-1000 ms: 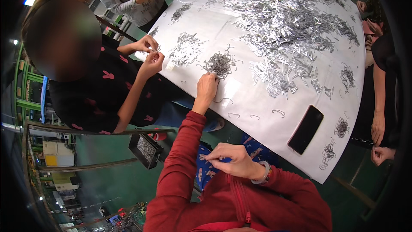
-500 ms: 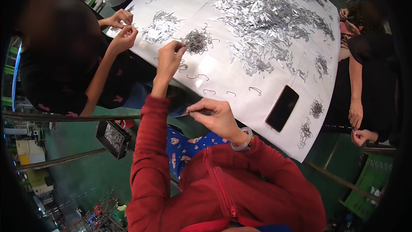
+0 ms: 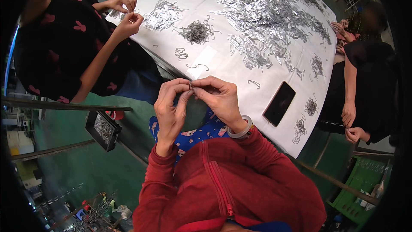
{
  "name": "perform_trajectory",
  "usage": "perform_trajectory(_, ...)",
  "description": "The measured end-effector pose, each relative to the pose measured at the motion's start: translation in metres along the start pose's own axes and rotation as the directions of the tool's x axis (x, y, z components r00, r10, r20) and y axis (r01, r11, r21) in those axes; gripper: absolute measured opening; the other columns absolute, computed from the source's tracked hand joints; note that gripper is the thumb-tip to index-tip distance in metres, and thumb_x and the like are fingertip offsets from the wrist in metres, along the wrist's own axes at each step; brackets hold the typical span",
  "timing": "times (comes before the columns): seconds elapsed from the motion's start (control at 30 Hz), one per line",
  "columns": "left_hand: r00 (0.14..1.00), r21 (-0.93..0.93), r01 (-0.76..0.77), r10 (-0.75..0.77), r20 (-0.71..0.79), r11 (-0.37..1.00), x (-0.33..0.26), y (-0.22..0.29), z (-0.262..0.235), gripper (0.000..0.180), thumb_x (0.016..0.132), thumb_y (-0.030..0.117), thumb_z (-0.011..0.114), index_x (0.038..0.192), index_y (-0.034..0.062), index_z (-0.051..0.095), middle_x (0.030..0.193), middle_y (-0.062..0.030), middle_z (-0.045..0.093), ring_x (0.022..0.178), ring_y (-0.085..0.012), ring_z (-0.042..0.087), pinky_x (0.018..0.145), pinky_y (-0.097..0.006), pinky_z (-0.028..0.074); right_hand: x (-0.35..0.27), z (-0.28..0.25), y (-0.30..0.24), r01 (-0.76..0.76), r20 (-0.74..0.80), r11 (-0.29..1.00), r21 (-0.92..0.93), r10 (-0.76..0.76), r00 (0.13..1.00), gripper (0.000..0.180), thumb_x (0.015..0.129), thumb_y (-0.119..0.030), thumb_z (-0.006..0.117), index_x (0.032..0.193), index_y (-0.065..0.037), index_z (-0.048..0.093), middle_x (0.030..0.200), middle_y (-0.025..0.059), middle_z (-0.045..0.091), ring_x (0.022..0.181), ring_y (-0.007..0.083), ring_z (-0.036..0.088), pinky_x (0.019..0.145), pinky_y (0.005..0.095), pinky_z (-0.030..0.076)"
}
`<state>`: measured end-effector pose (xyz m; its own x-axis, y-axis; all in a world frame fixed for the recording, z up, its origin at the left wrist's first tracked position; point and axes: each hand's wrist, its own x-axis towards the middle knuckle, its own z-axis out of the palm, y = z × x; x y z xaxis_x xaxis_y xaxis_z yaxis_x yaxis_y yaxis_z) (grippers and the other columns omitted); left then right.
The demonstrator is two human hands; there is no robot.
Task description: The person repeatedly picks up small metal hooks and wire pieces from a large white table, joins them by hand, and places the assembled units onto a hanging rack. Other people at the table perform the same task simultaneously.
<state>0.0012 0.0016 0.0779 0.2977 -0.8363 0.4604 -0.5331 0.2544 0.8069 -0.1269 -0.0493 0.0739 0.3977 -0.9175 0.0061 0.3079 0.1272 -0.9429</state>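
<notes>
Just over the table's near edge my left hand [image 3: 169, 109] and right hand [image 3: 219, 101] meet, fingertips touching. Both pinch a small metal piece [image 3: 191, 85] between them; its exact shape is mostly hidden by the fingers. Beyond them on the white table [image 3: 234, 75] lies a tangled pile of bent wire hooks [image 3: 196, 32]. A few loose wire hooks [image 3: 181, 53] sit nearer to my left hand, and another single hook [image 3: 254, 84] lies to the right of my right hand.
A big heap of shiny metal strips [image 3: 262, 21] covers the far table, with a smaller strip pile [image 3: 162, 16] at left. A phone [image 3: 279, 103] lies at right. Co-workers' hands [image 3: 128, 25] work at the left side and others [image 3: 349, 118] at the right. A black tray [image 3: 103, 129] stands below left.
My left hand has come back from the wire hook pile toward me. My right hand has risen slightly, and the two now meet at the fingertips.
</notes>
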Motion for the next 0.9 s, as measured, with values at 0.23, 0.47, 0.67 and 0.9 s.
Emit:
perform_trajectory(0.23, 0.971, -0.424, 0.128, -0.200, -0.130, 0.897, 0.004, 0.002, 0.017, 0.007, 0.085, -0.002, 0.059, 0.092, -0.0021, 0.058, 0.095, -0.0101, 0.065, 0.089, -0.0147, 0.061, 0.080, -0.026, 0.048, 0.013, -0.011, -0.009, 0.267, 0.015, 0.940, -0.211, -0.270, 0.963, 0.021, 0.080, 0.008, 0.062, 0.099, 0.000, 0.066, 0.095, 0.0101, 0.064, 0.079, 0.0126, 0.063, 0.071, 0.0229, 0.053)
perform_trajectory(0.47, 0.973, -0.385, 0.144, -0.201, -0.113, 0.912, 0.013, 0.012, -0.003, 0.009, 0.088, -0.004, 0.055, 0.097, -0.0026, 0.056, 0.095, -0.0108, 0.065, 0.088, -0.0122, 0.060, 0.081, -0.023, 0.046, 0.068, -0.147, -0.008, 0.063, -0.035, 0.514, -0.856, -0.179, 0.983, 0.018, 0.081, -0.006, 0.064, 0.098, 0.000, 0.068, 0.084, 0.0077, 0.068, 0.069, 0.0103, 0.062, 0.062, 0.0241, 0.049)
perform_trajectory(0.67, 0.981, -0.418, 0.096, -0.158, -0.116, 0.904, 0.009, 0.010, -0.015, 0.008, 0.086, -0.003, 0.059, 0.093, -0.0031, 0.058, 0.090, -0.0099, 0.066, 0.087, -0.0147, 0.062, 0.080, -0.026, 0.049, 0.083, -0.192, 0.034, 0.210, 0.210, 0.003, -0.978, 0.013, 0.978, 0.020, 0.072, 0.001, 0.057, 0.090, 0.002, 0.066, 0.081, 0.0253, 0.059, 0.082, 0.0408, 0.057, 0.074, 0.0436, 0.045)
perform_trajectory(0.9, 0.979, -0.397, 0.079, -0.146, -0.143, 0.914, 0.007, 0.001, -0.017, 0.006, 0.085, 0.002, 0.062, 0.090, -0.0009, 0.061, 0.084, -0.0065, 0.068, 0.080, -0.0113, 0.063, 0.073, -0.023, 0.049, 0.084, -0.181, 0.021, 0.069, 0.071, 0.124, -0.990, 0.016, 0.997, 0.025, 0.072, 0.002, 0.056, 0.094, 0.002, 0.067, 0.079, 0.0219, 0.065, 0.071, 0.0307, 0.065, 0.067, 0.0345, 0.051)
